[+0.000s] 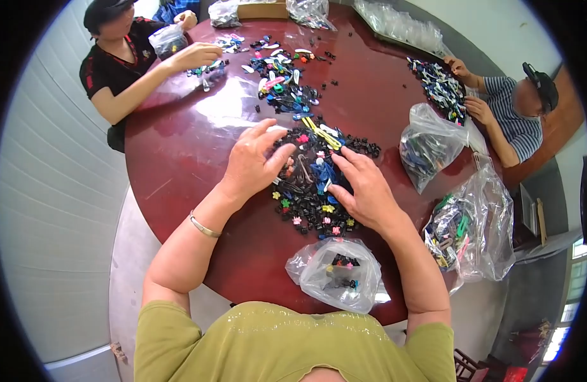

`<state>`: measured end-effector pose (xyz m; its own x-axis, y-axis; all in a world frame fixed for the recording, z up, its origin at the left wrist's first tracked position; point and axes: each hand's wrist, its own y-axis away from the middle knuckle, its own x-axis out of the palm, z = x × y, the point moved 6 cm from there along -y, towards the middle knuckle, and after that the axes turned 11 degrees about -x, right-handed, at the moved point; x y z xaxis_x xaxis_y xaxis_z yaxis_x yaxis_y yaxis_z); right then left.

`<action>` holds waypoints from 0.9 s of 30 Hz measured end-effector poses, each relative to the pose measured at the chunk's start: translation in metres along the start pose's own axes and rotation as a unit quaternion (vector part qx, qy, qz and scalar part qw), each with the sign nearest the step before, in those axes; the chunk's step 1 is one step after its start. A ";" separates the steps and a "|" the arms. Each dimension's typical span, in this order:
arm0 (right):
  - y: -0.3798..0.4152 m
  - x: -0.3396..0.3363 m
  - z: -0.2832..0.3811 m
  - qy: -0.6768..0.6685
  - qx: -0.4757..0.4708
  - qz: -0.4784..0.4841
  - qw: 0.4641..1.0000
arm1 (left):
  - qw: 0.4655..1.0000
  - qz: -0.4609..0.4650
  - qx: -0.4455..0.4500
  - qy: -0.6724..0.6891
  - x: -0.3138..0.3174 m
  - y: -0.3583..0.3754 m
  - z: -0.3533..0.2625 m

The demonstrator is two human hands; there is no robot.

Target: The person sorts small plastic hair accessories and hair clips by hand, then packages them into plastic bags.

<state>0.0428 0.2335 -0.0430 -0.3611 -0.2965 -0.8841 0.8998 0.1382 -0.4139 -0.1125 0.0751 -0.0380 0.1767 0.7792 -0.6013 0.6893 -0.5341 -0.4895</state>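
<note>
both hands [306, 175] on clip pile [312, 191]

The one camera sits on my head and looks forward and steeply down, so my own green-sleeved chest fills the bottom edge. It is close to my hands, my left hand [250, 164] and right hand [364, 188], which lie near the middle of the frame over the round red worktop [179, 146]. The wide fisheye lens bends the scene and darkens the corners. The worktop's far rim reaches the top edge, with one person at upper left and another at right.
</note>
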 end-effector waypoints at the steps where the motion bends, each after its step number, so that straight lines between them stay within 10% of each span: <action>1: 0.000 0.003 0.002 0.016 -0.003 -0.002 1.000 | 0.999 -0.032 0.014 -0.003 -0.003 -0.004 0.007; 6: 0.002 0.008 0.008 0.057 -0.006 -0.010 0.998 | 0.984 0.025 -0.165 -0.056 0.015 -0.021 0.061; 16: 0.004 0.013 0.007 0.056 -0.013 -0.019 0.998 | 0.992 0.010 -0.092 -0.090 0.052 -0.073 0.091; 27: 0.005 0.014 0.007 0.075 -0.013 -0.035 0.996 | 0.915 0.247 -0.109 -0.300 0.086 -0.132 0.044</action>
<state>0.0440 0.2235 -0.0560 -0.4566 -0.1618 -0.8749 0.8655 0.1470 -0.4788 -0.2187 0.1985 -0.0531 0.1331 0.1056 -0.9855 0.7650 -0.6431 0.0344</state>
